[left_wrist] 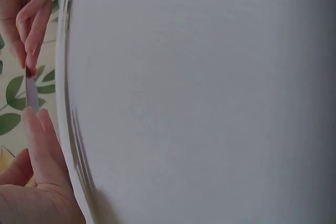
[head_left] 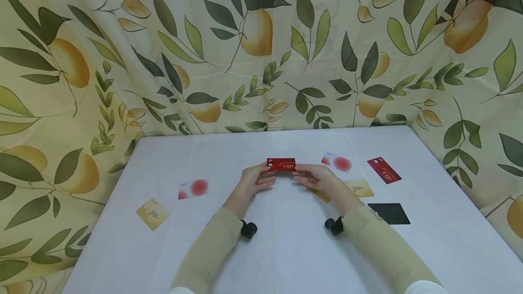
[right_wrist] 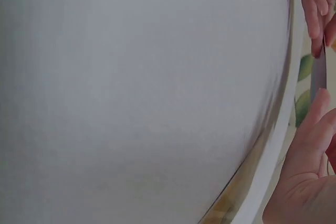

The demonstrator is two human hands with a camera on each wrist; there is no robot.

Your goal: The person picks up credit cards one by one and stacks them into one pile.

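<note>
A red VIP card (head_left: 281, 164) is held up between both hands, its printed face toward the head camera. My left hand (head_left: 256, 178) pinches its left end between thumb and fingers. At the opposite end my right hand (head_left: 316, 177) grips it the same way. Seen from the left wrist, the card (left_wrist: 31, 92) shows nearly edge-on, joining the two sets of fingertips. The right wrist view also catches a thin strip of the card (right_wrist: 318, 74) between the hands. A gold card (head_left: 359, 188) lies partly hidden under the right forearm.
On the white table (head_left: 282, 248), a gold card (head_left: 153, 214) and a white-and-red card (head_left: 194, 188) lie to the left. Rightward are another white-and-red card (head_left: 340, 162), a second red VIP card (head_left: 384, 170) and a black card (head_left: 390, 213). A patterned curtain (head_left: 261, 58) hangs behind.
</note>
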